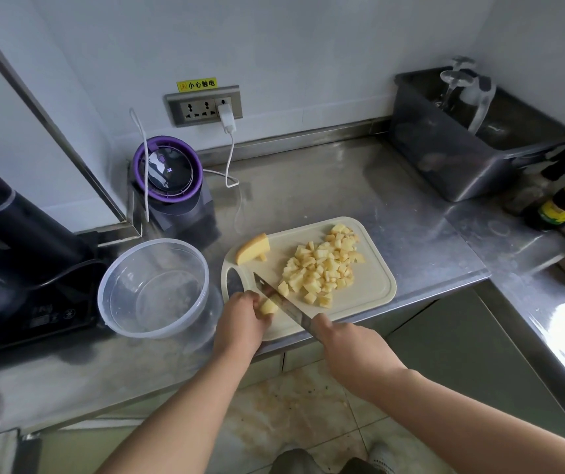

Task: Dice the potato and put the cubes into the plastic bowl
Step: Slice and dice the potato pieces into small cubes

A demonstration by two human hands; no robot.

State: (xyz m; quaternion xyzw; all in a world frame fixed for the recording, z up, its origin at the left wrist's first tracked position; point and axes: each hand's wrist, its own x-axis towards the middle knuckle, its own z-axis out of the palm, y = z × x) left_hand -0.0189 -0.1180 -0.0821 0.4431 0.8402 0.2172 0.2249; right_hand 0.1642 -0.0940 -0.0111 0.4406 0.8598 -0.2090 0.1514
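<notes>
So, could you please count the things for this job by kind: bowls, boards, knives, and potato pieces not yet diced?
plastic bowl: 1
cutting board: 1
knife, held by the right hand: 1
undiced potato: 2, the potato wedge at the board's far left corner and the potato piece in the left hand
Total: 5
The cubes are too many to count.

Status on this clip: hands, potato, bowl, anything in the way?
Left hand holds potato piece, right hand grips knife. Cubes piled on cutting board; plastic bowl empty. One wedge uncut. Nothing between board and bowl.
</notes>
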